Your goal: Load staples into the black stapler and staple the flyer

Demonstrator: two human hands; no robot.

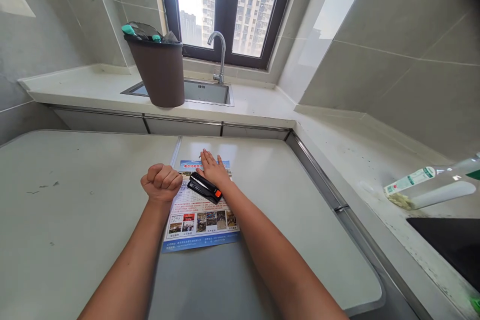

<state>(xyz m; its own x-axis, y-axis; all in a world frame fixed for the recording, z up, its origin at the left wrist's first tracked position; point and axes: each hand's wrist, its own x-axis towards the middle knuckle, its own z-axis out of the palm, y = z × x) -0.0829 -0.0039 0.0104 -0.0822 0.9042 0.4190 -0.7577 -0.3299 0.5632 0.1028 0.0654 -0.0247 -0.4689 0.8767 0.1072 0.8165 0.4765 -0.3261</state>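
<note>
A printed flyer [198, 220] with a blue border lies flat on the grey table [75, 210]. A black stapler [204, 187] with an orange spot rests on the flyer's upper part. My left hand [162, 183] is clenched in a fist at the flyer's upper left edge, just left of the stapler, with nothing visible in it. My right hand [213, 168] lies flat with fingers stretched out on the flyer's top, right beside the stapler's far end.
A brown bin [159, 72] holding bottles stands on the counter at the sink [204, 92], under a tap [220, 55] and window. A clear plastic bottle [431, 187] lies on the right counter next to a black hob [453, 245].
</note>
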